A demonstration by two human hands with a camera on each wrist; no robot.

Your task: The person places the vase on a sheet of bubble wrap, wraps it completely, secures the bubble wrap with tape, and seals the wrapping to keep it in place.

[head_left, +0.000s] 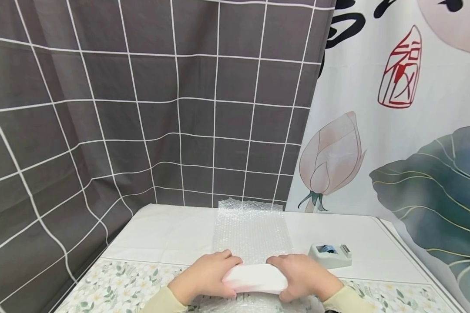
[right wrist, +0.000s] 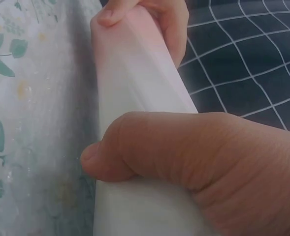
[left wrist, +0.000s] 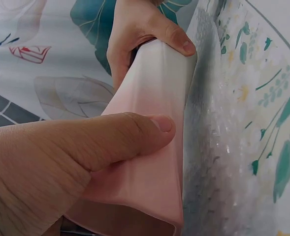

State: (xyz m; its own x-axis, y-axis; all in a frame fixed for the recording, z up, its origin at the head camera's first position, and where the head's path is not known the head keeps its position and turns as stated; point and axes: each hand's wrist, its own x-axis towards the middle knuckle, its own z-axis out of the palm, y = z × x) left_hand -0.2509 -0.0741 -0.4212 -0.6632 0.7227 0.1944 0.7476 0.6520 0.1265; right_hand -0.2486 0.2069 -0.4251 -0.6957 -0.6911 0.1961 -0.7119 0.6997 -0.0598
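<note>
A vase [head_left: 256, 278] lies on its side across the front of the table, fading from pink at the left to white at the right. My left hand [head_left: 208, 274] grips the pink end, its thumb along the faceted side in the left wrist view. There the vase's open mouth [left wrist: 120, 219] shows below that thumb. Around the white end my right hand [head_left: 304, 277] is wrapped, thumb across the near side. A long sheet of clear bubble wrap [head_left: 252, 237] runs beneath the vase, from the table's back edge toward me.
A pale tape dispenser [head_left: 333, 257] with a blue roll stands just beyond my right hand. White and flowered cloth [head_left: 129, 282] covers the table. A dark grid curtain [head_left: 196, 117] hangs behind and at the left, a printed white curtain [head_left: 360, 78] at the right.
</note>
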